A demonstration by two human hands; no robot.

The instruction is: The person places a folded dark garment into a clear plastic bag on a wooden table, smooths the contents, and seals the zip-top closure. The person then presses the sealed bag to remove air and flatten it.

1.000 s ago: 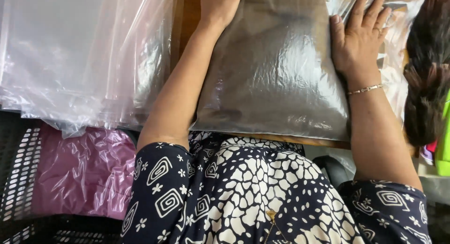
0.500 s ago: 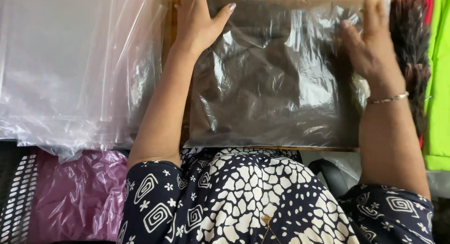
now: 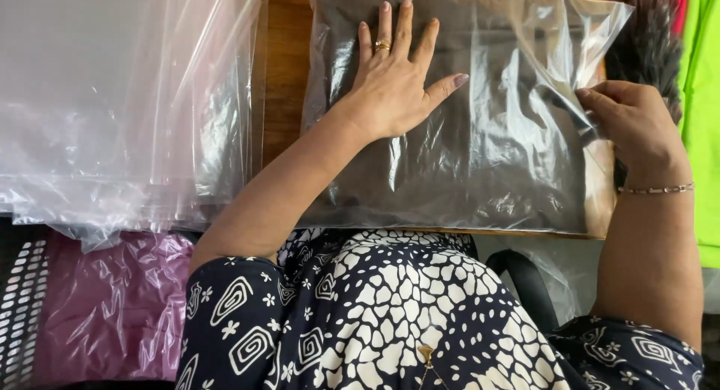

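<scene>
Head view: near, patterned dress (image 3: 390,315); purple bagged item (image 3: 112,307) low left. Clear bag (image 3: 480,135) w/ dark garment (image 3: 420,165) lies flat on wood table (image 3: 285,75), center. Left hand (image 3: 394,79) flat on bag, fingers spread, gripping nothing, just pressing. Right hand (image 3: 634,120) at bag's right edge, fingers curled, pinching the plastic. Garment looks fully inside; bag flattened; edge seemingly not closed yet, can't tell for sure. Stack of empty bags (image 3: 120,97) far left; green fabric (image 3: 701,97) far right.
</scene>
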